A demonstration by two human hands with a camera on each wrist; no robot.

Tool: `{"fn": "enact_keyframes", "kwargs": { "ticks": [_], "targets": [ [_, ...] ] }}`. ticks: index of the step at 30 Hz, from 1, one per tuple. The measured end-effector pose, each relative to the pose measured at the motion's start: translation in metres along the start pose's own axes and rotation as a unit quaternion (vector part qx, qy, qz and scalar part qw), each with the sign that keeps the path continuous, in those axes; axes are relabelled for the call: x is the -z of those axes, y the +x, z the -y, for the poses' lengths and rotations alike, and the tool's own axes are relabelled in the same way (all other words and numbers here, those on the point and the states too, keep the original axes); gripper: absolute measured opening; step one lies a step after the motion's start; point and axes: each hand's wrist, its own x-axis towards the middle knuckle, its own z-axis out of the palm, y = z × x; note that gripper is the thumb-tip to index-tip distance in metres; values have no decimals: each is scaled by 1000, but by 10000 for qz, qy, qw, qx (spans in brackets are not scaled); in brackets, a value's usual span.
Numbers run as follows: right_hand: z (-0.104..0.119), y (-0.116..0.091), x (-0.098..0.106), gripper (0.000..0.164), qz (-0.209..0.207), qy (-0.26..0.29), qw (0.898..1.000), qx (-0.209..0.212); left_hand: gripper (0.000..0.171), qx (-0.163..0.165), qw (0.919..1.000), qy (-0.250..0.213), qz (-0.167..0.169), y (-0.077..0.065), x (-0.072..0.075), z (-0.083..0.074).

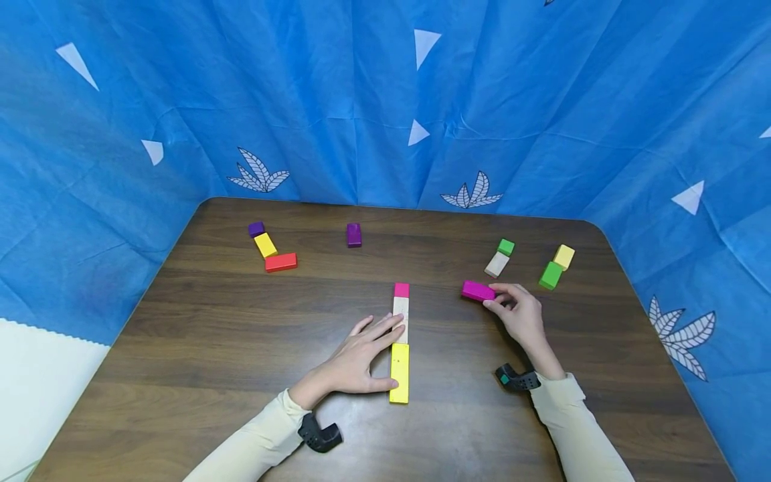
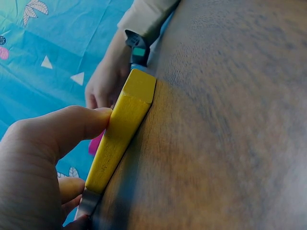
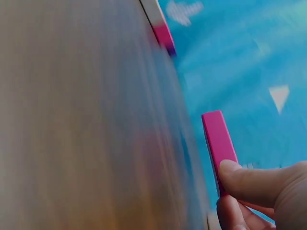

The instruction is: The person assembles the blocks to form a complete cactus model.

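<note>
In the head view, a long yellow block (image 1: pixel 400 381), a white block (image 1: pixel 400 308) and a small pink block (image 1: pixel 401 290) lie end to end in a straight row. My left hand (image 1: pixel 355 361) spreads over the row's left side, fingertips on the white block and thumb at the yellow one. The left wrist view shows that thumb against the side of the yellow block (image 2: pixel 120 134). To the right, my right hand (image 1: pixel 521 318) pinches a magenta block (image 1: pixel 478 290) at one end between thumb and fingers. In the right wrist view the magenta block (image 3: pixel 219 139) points away from the fingers.
At the back left lie a purple cube (image 1: pixel 255 229), a yellow block (image 1: pixel 265 245) and a red block (image 1: pixel 281 262). A purple block (image 1: pixel 354 235) sits at the back middle. Green blocks (image 1: pixel 551 275), a whitish block (image 1: pixel 496 264) and a pale yellow block (image 1: pixel 563 257) lie right.
</note>
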Motion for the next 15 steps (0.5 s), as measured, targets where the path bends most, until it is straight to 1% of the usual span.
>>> {"fn": "enact_keyframes", "kwargs": {
  "ticks": [3,7,11,15],
  "targets": [
    [18,-5,-11,29,366,157,9991,148,91,-11,10000,1,22,0,0,0],
    [38,-10,-23,29,774,313,9959,354,91,-57,10000,11,-41,0,1,1],
    [48,-12,-31,29,1034,371,9926,517,91,-24,10000,-15,-19,1,1,2],
    [54,-12,-37,28,1181,431,9905,553,91,34,10000,-30,74,1,1,2]
  ]
}}
